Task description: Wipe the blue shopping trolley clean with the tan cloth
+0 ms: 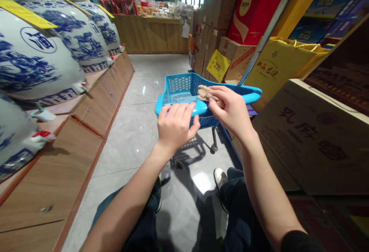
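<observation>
Glossy grey floor tiles run down a shop aisle toward a wooden bench at the back, stacked with packaged goods too small to identify. Along one side, a stepped wooden shelf carries large blue-and-white porcelain jars, each topped in red, fitted with a small tap near the base and tagged in yellow; their contents are hidden. Opposite stand brown cartons printed with characters, a yellow gift bag, a red box higher up, and a yellow price card reading 230. At centre, a blue basket of perforated plastic rides on a wheeled frame, one castor showing beneath; what shows of its interior is bare mesh wall. The person's left hand is clenched over the near rim, fingers curled on top and thumb underneath. The right hand grasps a cloth between thumb and fingers and presses it onto the rim just beside the left hand. This cloth is small, crumpled and dull beige-brown, bunched into a wad with its free end lying along the rim's upper edge. Dark trousers and a white shoe appear below the forearms.
</observation>
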Motion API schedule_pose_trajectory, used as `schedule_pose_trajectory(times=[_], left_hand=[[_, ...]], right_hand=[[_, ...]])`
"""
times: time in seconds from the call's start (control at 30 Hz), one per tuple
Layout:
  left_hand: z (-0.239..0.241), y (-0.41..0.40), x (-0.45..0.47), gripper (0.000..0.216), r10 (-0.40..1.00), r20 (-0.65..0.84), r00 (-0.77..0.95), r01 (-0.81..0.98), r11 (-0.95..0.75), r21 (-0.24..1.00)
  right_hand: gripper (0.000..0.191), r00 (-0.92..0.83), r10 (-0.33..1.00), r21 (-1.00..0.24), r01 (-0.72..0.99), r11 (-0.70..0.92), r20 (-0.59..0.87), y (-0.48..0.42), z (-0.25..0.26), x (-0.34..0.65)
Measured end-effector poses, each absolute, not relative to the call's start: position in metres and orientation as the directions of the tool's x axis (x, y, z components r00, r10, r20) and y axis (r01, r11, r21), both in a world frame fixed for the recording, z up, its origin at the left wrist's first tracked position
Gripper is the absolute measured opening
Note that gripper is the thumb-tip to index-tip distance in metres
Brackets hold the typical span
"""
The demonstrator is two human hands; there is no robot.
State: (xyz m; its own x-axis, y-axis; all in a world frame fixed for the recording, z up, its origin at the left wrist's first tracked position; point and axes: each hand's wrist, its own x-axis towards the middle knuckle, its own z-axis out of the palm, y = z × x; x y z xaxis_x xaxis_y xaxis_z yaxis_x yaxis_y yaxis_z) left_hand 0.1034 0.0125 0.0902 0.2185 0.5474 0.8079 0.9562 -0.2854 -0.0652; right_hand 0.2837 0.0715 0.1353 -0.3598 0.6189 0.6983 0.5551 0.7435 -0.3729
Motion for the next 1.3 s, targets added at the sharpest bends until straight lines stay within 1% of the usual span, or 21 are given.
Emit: schedule_pose_trajectory(times=[0.1,0.17,0.23,0.37,0.43,0.5,0.57,0.63,0.67,0.73,0.83,0.9,0.97,1.07,1.13,1.2,1.3], left_hand=[[0.09,0.013,0.104,0.037,0.562,0.799,0.213,0.954,-0.297,-0.046],[0.09,0.013,0.104,0.037,0.559,0.803,0.207,0.954,-0.298,-0.039],[0.09,0.013,0.105,0.036,0.546,0.812,0.205,0.956,-0.29,-0.046],[0.09,0.013,0.104,0.034,0.522,0.826,0.211,0.958,-0.278,-0.069],[0.09,0.013,0.103,0.035,0.536,0.818,0.21,0.957,-0.284,-0.06],[0.09,0.013,0.103,0.036,0.555,0.805,0.209,0.956,-0.288,-0.049],[0.09,0.013,0.103,0.036,0.558,0.802,0.212,0.957,-0.286,-0.054],[0.09,0.013,0.104,0.036,0.55,0.807,0.214,0.957,-0.282,-0.061],[0.09,0.013,0.104,0.036,0.547,0.81,0.211,0.958,-0.282,-0.06],[0.09,0.013,0.104,0.035,0.549,0.811,0.201,0.958,-0.283,-0.046],[0.09,0.013,0.104,0.035,0.559,0.807,0.19,0.959,-0.282,-0.031],[0.09,0.013,0.103,0.034,0.561,0.804,0.194,0.959,-0.28,-0.037],[0.091,0.013,0.103,0.035,0.554,0.806,0.209,0.96,-0.275,-0.06],[0.091,0.013,0.103,0.035,0.523,0.82,0.233,0.958,-0.269,-0.101],[0.091,0.013,0.104,0.034,0.516,0.824,0.234,0.958,-0.266,-0.106],[0.091,0.013,0.104,0.034,0.524,0.821,0.227,0.96,-0.261,-0.099],[0.092,0.013,0.104,0.032,0.504,0.832,0.231,0.96,-0.257,-0.111]], right_hand=[[0.025,-0.202,0.663,-0.394,0.667,0.632,0.721,0.089,0.134,0.304],[0.024,-0.152,0.671,-0.398,0.703,0.589,0.725,0.092,0.132,0.308],[0.024,-0.181,0.664,-0.388,0.689,0.612,0.726,0.085,0.132,0.3],[0.025,-0.357,0.611,-0.358,0.565,0.744,0.706,0.062,0.135,0.278],[0.026,-0.389,0.61,-0.366,0.54,0.758,0.69,0.061,0.138,0.28],[0.024,-0.34,0.643,-0.381,0.585,0.716,0.686,0.069,0.139,0.291],[0.021,-0.246,0.677,-0.392,0.659,0.642,0.694,0.079,0.139,0.304],[0.02,-0.185,0.684,-0.389,0.706,0.592,0.706,0.083,0.138,0.309],[0.02,-0.182,0.678,-0.381,0.711,0.591,0.712,0.082,0.137,0.307],[0.021,-0.236,0.654,-0.36,0.679,0.64,0.719,0.074,0.135,0.297],[0.024,-0.388,0.593,-0.34,0.55,0.763,0.705,0.06,0.135,0.28],[0.025,-0.434,0.574,-0.347,0.497,0.795,0.694,0.059,0.136,0.279],[0.023,-0.386,0.602,-0.364,0.532,0.764,0.699,0.068,0.137,0.288],[0.02,-0.226,0.648,-0.386,0.646,0.658,0.727,0.084,0.134,0.303],[0.019,-0.169,0.651,-0.388,0.684,0.618,0.74,0.086,0.132,0.303],[0.019,-0.198,0.644,-0.379,0.668,0.641,0.739,0.078,0.131,0.295],[0.022,-0.349,0.614,-0.367,0.56,0.742,0.708,0.065,0.133,0.281]])
